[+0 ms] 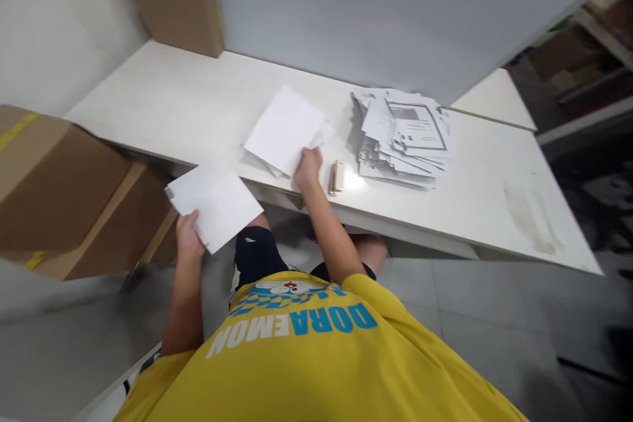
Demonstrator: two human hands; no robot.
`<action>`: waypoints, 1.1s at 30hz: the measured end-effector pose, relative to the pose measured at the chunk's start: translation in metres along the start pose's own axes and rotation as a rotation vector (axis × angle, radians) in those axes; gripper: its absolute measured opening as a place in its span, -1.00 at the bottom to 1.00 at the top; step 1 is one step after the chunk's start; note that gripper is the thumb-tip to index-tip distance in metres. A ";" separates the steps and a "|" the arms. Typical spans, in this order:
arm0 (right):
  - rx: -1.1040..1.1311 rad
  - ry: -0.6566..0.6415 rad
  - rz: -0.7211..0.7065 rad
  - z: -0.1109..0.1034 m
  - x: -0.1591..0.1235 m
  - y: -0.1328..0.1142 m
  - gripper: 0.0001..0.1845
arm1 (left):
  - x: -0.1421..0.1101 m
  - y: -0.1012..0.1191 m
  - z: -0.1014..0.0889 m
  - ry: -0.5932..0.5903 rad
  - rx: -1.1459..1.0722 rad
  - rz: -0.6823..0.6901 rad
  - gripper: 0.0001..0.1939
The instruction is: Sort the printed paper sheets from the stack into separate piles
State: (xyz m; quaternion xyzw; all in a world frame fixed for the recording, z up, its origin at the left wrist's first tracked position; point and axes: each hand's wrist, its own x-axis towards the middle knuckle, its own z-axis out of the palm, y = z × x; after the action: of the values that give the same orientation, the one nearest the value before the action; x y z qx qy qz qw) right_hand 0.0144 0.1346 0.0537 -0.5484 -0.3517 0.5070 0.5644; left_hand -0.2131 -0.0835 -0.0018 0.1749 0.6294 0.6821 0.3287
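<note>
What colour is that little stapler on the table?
The stapler is pale cream, seen in the head view.

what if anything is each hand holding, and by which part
The left hand holds white paper by its lower left edge; the right hand is at the other papers' lower right edge, grip unclear.

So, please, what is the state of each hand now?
Left hand: closed, holding white paper.
Right hand: at the edge of white sheets on the table; grip unclear.

White rectangular paper sheets [215, 204] show at left. The near yellow short-sleeved shirt [297, 376] bears blue-and-white lettering [300, 322].
</note>
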 end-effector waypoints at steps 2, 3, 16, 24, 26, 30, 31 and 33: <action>0.089 -0.121 0.029 0.010 0.002 -0.006 -0.35 | -0.005 0.004 -0.006 0.058 -0.030 -0.016 -0.75; 0.125 -0.155 0.052 0.009 -0.002 -0.010 -0.25 | -0.008 0.007 -0.007 0.083 -0.058 -0.029 -0.74; 0.435 -0.499 0.369 -0.114 -0.156 -0.018 -0.35 | -0.036 0.039 0.076 -0.310 0.076 -0.268 -0.72; 0.228 -0.390 0.326 -0.182 -0.160 0.002 -0.60 | -0.039 0.037 0.171 -0.854 0.437 -0.374 -0.71; 0.237 -0.353 0.398 -0.192 -0.165 0.011 -0.63 | -0.045 0.043 0.197 -1.069 0.471 -0.335 -0.69; 0.370 -0.126 0.401 -0.206 -0.170 0.020 -0.61 | -0.055 0.056 0.239 -1.257 0.683 0.044 -0.67; 0.403 -0.056 0.383 -0.209 -0.170 0.022 -0.59 | -0.056 0.058 0.246 -1.220 0.759 0.164 -0.68; 0.443 0.053 0.344 -0.213 -0.168 0.024 -0.58 | -0.055 0.059 0.256 -1.080 0.890 0.366 -0.70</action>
State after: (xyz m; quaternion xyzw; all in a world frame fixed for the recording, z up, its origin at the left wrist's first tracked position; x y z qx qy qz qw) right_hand 0.1727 -0.0853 0.0250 -0.4764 -0.1191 0.6455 0.5851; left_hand -0.0202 0.0704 0.1027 0.7074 0.5580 0.2235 0.3718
